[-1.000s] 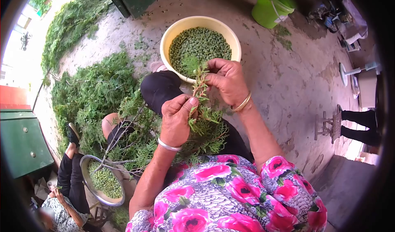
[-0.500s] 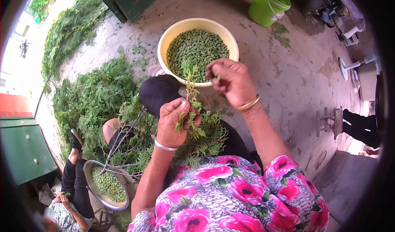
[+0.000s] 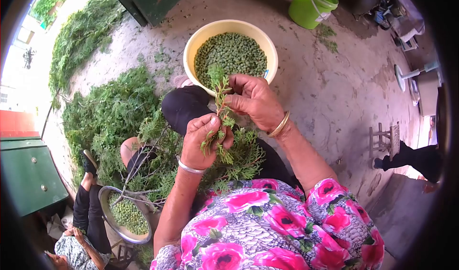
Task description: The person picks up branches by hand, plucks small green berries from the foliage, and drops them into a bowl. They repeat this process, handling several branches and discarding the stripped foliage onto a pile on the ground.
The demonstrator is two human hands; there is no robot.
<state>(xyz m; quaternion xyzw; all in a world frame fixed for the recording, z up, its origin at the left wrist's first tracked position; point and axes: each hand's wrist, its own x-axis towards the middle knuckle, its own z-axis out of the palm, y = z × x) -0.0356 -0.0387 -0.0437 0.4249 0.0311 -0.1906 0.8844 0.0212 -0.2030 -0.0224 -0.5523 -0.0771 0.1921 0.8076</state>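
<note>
My left hand (image 3: 201, 143) is closed round the lower stem of a green conifer sprig (image 3: 219, 90), holding it upright above my lap. On the sprig's right side, the thumb and forefinger of my right hand (image 3: 260, 102) pinch at its upper part; whatever small piece lies between them is hidden. Just beyond the hands stands a cream basin (image 3: 189, 47) holding many small green cones or berries (image 3: 229, 55). Larger cut conifer branches (image 3: 244, 157) lie across my lap, under and beside my left hand.
Heaped conifer branches (image 3: 105, 112) cover the floor at left. A metal bowl (image 3: 149, 234) of green pieces sits lower left, near a seated person (image 3: 79, 251). A green bucket (image 3: 306, 7) stands at top right. Further right are a small wooden stool (image 3: 385, 141) and another person's legs (image 3: 411, 157).
My right hand has moved left from over the basin's rim to the sprig. My left hand has stayed almost still. At far right, the other person's legs have shifted.
</note>
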